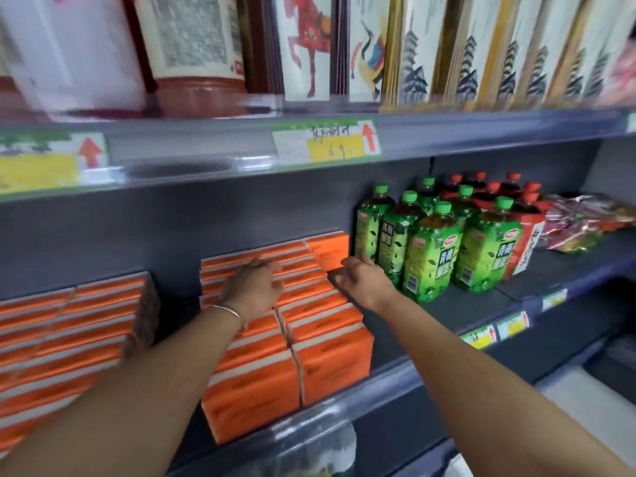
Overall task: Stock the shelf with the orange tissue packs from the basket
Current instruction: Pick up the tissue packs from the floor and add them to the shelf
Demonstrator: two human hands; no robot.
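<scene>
Two rows of orange tissue packs stand on the grey shelf in the middle. Another block of orange packs fills the shelf's left side. My left hand lies palm-down on top of the left row, fingers spread. My right hand grips the lower edge of the rearmost orange pack of the right row, which stands upright against the shelf's back. The basket is out of sight.
Green-capped tea bottles stand right beside the packs, red-capped bottles behind them, snack bags farther right. A gap separates the two orange blocks. The upper shelf carries jars and boxed goods, with price tags on its rail.
</scene>
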